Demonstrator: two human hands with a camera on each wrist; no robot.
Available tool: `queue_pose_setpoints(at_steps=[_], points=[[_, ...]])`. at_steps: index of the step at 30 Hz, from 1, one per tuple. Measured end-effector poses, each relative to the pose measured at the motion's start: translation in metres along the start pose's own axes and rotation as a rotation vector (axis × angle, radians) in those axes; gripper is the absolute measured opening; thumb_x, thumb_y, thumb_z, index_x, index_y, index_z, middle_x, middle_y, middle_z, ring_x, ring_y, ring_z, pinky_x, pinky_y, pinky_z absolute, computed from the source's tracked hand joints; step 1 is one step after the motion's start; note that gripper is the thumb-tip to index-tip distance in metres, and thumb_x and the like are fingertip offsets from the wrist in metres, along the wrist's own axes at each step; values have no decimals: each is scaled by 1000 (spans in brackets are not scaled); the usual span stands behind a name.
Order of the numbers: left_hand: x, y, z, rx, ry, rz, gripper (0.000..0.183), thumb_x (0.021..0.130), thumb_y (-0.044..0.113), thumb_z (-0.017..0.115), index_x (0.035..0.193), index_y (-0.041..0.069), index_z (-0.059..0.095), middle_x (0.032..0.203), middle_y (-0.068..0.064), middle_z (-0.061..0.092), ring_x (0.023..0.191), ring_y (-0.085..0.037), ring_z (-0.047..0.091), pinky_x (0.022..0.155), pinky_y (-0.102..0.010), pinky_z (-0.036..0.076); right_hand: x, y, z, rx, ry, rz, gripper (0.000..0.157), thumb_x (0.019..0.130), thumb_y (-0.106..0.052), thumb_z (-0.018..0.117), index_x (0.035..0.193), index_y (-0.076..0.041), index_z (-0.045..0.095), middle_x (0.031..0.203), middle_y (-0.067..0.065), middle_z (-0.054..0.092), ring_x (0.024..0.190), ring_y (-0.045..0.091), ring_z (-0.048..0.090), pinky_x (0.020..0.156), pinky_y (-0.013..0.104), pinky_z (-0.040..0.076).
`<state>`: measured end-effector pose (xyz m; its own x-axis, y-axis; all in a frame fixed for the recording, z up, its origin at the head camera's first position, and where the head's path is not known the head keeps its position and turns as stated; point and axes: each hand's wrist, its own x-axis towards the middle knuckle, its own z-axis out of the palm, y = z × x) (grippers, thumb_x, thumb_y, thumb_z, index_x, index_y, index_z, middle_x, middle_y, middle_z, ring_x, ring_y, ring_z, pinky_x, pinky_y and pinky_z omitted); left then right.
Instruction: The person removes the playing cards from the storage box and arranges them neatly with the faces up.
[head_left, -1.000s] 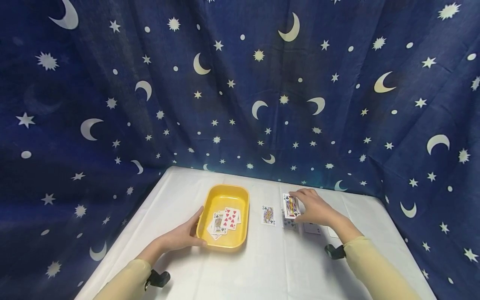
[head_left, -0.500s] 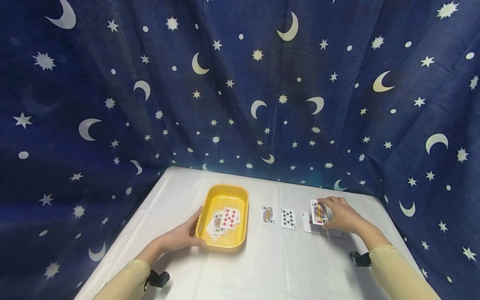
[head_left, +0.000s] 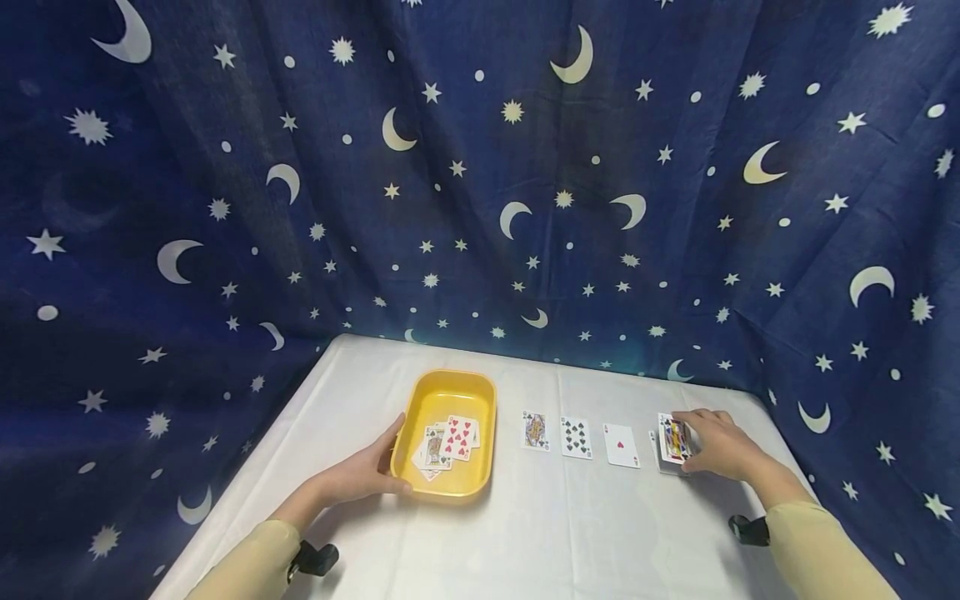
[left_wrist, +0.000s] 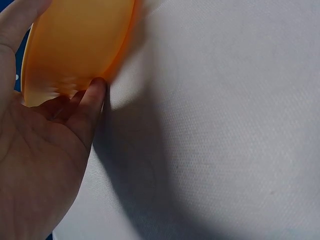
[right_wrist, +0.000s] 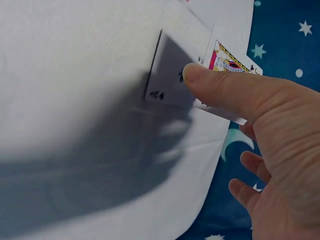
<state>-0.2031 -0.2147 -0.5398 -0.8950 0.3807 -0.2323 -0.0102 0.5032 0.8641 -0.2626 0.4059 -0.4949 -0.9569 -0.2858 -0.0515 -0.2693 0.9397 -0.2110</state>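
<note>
White rectangular jack card (head_left: pixel 673 439): pinched by right hand (head_left: pixel 722 447), partly covering white rectangular black-pip ace card (right_wrist: pixel 167 82); yellow rounded-rectangular plastic tray (head_left: pixel 454 398): side gripped by left hand (head_left: pixel 362 473).

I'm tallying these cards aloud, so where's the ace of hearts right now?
In the head view, the ace of hearts lies face up on the white cloth, right of centre, between a black-pipped card on its left and the jack in the right hand.
</note>
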Motion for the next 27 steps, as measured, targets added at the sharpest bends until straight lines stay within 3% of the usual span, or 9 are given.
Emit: queue_pose_setpoints(at_steps=[11,27], points=[[-1,0,0,8,8,0,127,78,41,90,166,27,0,170,-14,15,151,-36,27,120,-58,22,-10,17,-6,-47,-75,76,94,63,-27,97,141,3,54,137,34,50,124,59,39,96,78,36],[0,0,-1,20,7,11,127,78,41,90,166,25,0,171,-13,9,155,-35,16,121,-58,18,-13,47,1,-16,-180,164,94,61,-23,98,138,8,53,130,34,55,112,53,46,93,75,42]])
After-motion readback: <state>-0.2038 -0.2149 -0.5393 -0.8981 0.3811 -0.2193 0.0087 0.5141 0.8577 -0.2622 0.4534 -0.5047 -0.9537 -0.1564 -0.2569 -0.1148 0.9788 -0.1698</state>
